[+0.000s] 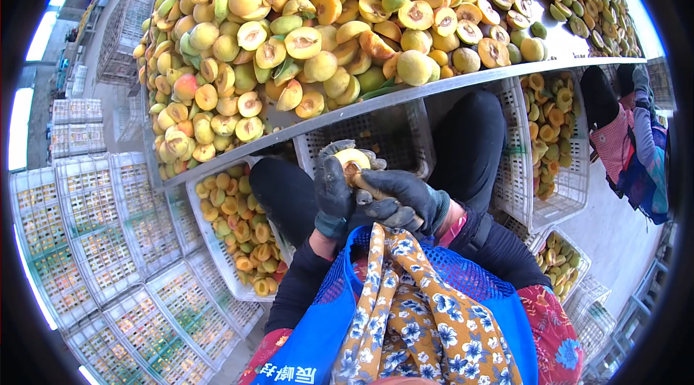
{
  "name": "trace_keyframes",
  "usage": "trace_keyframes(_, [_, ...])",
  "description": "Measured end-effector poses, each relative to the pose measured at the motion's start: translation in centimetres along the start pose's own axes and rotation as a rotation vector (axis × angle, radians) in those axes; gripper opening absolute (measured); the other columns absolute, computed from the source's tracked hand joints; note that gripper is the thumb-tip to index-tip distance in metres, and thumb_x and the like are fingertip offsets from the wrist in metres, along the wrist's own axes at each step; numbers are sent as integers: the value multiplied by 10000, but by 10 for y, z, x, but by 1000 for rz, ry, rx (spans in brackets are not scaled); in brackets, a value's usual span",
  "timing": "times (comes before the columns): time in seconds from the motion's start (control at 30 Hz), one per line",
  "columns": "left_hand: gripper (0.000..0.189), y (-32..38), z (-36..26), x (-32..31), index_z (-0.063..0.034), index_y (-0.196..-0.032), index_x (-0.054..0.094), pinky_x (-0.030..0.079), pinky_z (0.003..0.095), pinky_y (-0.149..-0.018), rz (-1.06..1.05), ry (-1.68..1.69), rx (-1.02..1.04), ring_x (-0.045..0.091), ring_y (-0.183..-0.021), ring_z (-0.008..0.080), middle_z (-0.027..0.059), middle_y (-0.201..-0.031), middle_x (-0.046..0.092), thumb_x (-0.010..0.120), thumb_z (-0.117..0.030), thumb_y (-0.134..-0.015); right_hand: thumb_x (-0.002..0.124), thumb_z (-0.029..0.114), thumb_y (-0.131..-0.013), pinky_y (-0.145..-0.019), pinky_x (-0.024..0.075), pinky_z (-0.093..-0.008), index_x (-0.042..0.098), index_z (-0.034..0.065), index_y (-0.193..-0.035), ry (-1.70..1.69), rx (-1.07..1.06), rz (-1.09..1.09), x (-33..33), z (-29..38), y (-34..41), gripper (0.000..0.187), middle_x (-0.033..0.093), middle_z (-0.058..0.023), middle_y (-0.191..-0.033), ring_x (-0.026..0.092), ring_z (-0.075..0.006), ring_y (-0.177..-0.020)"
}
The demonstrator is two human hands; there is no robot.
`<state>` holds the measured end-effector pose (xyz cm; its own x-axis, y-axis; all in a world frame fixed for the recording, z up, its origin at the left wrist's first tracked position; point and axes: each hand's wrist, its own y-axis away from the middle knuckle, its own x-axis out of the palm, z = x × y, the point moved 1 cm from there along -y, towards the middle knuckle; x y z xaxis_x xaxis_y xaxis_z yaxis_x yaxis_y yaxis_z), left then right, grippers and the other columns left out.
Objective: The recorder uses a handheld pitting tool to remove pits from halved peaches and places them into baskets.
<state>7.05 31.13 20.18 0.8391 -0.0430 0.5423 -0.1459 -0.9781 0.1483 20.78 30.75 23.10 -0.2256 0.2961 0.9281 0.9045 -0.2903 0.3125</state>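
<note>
In my gloved left hand is a halved yellow peach, cut face up, with the brown pit hollow showing. My gloved right hand grips a hand tool with a wooden handle; its working end is at the hollow and too hidden to identify. Both hands are close together above my lap, just short of the metal table edge. Heaped on that table are halved peaches, many with pits still showing, and a few green leaves.
A white plastic crate stands between my knees under the table. Crates of pitted halves flank my legs. Stacked filled crates rise at the left. At the far right sits another person.
</note>
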Motion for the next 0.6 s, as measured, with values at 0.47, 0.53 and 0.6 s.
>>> trace_keyframes(0.47, [433, -3, 6, -4, -22, -1118, 403, 495, 393, -793, 75, -29, -46, 599, -881, 291, 202, -957, 583, 350, -410, -933, 423, 322, -928, -261, 289, -141, 463, -23, -850, -164, -86, -87, 3, -4, 4, 356, 410, -3, -501, 350, -45, -300])
trace_keyframes(0.53, [438, -4, 9, -5, -22, -1114, 408, 494, 398, -794, 39, -51, -98, 600, -880, 289, 200, -954, 586, 344, -415, -934, 425, 329, -926, -262, 274, -142, 474, -13, -866, 5, -50, -89, -7, -3, 2, 350, 398, 2, -495, 335, -41, -299])
trace_keyframes(0.6, [448, 1, 11, 2, -21, -1109, 417, 494, 401, -794, 16, 40, -109, 603, -874, 288, 189, -960, 584, 326, -424, -935, 423, 335, -927, -260, 266, -144, 478, -5, -867, -149, 25, 75, -20, -4, 1, 350, 393, 4, -491, 326, -42, -297])
